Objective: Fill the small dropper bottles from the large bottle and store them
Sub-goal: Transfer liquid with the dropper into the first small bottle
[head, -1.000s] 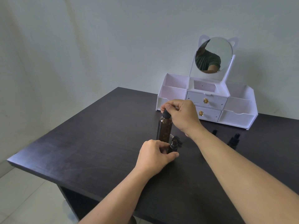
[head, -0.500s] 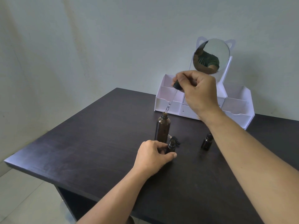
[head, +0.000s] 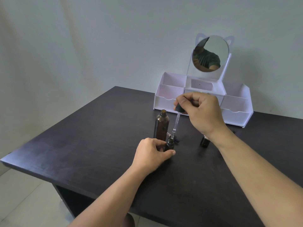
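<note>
My desk (head: 98,145) carries the organizer (head: 236,108) at one o'clock. The big bottle (head: 162,126) stands uncapped at centre. My right hand (head: 201,112) pinches the dropper (head: 176,122), its tip at the small bottle (head: 170,144), which my left hand (head: 152,154) grips. Another small bottle (head: 205,142) stands at three o'clock.

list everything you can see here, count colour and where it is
large bottle: 1, amber, uncapped, upright mid-table
small dropper bottle: 1, dark amber, open, in front of the large bottle
second small bottle: 1, dark, on the table behind the right forearm
dropper: 1, black bulb, clear tube, tip at the small bottle's mouth
organizer: 1, white, with mirror, at the table's back
table: 1, dark wood
left hand: grips the small dropper bottle
right hand: pinches the dropper bulb
</note>
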`<state>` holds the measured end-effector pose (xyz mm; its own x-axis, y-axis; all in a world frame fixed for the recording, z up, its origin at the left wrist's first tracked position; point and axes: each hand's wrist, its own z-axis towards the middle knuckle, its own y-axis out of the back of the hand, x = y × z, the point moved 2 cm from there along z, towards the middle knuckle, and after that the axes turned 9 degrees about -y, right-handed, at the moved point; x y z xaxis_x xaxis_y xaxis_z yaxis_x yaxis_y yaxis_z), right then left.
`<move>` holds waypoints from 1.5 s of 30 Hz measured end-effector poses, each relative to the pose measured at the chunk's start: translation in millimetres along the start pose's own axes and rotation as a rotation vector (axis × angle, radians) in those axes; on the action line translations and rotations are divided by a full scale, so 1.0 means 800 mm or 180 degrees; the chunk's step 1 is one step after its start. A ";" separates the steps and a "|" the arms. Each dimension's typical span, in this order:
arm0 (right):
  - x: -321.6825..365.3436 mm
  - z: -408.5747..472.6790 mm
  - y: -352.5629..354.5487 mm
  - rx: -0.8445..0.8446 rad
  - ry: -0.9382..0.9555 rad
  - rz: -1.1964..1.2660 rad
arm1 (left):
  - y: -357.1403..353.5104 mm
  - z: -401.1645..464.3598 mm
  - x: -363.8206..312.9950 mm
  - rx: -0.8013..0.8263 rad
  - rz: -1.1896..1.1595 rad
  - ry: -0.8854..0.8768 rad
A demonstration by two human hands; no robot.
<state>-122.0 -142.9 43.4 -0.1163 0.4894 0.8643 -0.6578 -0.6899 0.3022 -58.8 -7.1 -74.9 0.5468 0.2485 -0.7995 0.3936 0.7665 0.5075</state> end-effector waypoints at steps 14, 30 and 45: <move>-0.008 -0.004 -0.005 0.0124 0.0051 0.0047 | -0.002 0.002 0.003 -0.0015 0.0011 -0.0083; 0.011 0.000 -0.001 0.0247 0.0127 0.0084 | 0.001 -0.001 -0.001 -0.0017 0.0031 -0.0090; 0.029 0.058 -0.030 -0.0277 0.0322 0.0118 | 0.003 0.000 -0.005 0.0056 0.0103 -0.0090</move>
<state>-74.3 -139.8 74.8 -0.2133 0.5187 0.8279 -0.7131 -0.6619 0.2310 -60.2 -6.2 -70.9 0.5801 0.2558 -0.7733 0.3882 0.7478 0.5386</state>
